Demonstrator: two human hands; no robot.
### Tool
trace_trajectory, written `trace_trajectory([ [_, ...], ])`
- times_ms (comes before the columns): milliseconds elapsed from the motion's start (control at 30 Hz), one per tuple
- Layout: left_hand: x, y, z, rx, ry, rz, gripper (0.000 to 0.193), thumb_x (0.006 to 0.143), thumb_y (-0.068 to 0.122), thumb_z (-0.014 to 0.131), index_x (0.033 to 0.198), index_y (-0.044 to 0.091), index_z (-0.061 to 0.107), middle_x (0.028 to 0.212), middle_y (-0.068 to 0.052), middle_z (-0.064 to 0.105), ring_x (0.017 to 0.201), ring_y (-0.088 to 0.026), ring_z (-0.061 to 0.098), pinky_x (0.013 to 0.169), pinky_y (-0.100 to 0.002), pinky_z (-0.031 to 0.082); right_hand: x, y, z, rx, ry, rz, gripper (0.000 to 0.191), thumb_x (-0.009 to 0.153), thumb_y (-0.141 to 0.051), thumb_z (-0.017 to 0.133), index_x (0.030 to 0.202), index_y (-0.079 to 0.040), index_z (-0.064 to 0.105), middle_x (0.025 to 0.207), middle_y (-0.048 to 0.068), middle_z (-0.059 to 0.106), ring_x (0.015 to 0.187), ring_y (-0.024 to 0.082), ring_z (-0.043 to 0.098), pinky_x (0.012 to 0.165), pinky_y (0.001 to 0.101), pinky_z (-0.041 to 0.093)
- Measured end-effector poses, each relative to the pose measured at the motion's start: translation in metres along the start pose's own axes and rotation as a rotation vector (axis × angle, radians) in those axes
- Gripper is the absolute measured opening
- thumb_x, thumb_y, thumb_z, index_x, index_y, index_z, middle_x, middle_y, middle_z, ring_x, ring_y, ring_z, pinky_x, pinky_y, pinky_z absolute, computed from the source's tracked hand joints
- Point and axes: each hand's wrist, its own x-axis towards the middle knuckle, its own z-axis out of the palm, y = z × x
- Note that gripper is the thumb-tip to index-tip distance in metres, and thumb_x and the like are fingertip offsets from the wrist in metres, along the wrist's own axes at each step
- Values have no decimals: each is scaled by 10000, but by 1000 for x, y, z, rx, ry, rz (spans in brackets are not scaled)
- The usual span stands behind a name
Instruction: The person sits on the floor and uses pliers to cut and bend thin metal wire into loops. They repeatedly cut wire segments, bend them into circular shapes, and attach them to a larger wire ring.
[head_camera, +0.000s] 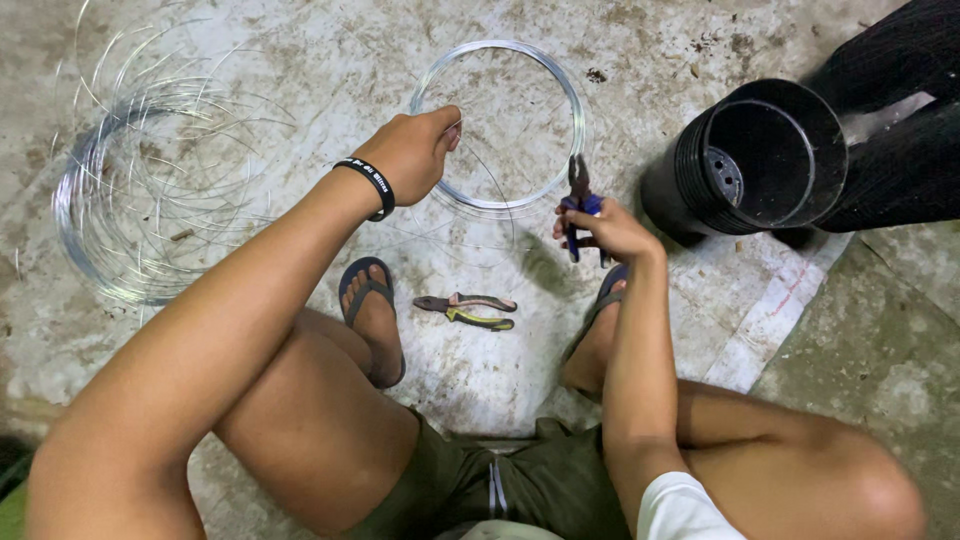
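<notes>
Wire bent into a round hoop (578, 110) lies on the concrete floor (300, 60) near its far edge, in front of the seated person; the left hand (412, 152), wearing a black wristband (368, 184), has its fingers closed on the hoop's left rim; the right hand (610, 228) is wrapped around the blue handles of a pair of pliers (577, 195), whose dark nose points up and meets the hoop at its lower right rim; whether the nose is biting the wire cannot be told; a second pair of pliers (468, 309), with red and yellow handles, lies flat on the floor between the person's two sandalled feet, touched by neither hand; a large loose coil of the same bright wire (120, 200) sits toward the floor's left edge, well apart from the hoop; a black plastic pot (760, 160) lies tipped on its side toward the right edge, its open mouth facing the camera, just beside a dark-clothed leg (900, 120) of another person; a pale sheet (770, 310) lies under the pot's near side
</notes>
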Motion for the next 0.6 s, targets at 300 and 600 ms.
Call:
trace_trajectory([
  [300, -2, -6, -1, 7, 7, 68, 172, 1023, 174, 496, 1062, 41, 598, 899, -266, 683, 874, -482, 644, 762, -559, 496, 28, 72, 29, -986, 184, 592, 443, 824, -318, 705, 1116, 15, 735, 1083, 279, 756, 1004, 395, 753, 906, 449, 550],
  [600, -3, 2, -6, 12, -16, 9, 179, 1020, 169, 496, 1085, 53, 616, 918, -264, 693, 893, -479, 653, 770, -558, 504, 23, -42, 81, 193, -121, -418, 446, 1111, -296, 466, 1431, 12, 510, 1355, 175, 668, 1289, 228, 649, 1086, 384, 525],
])
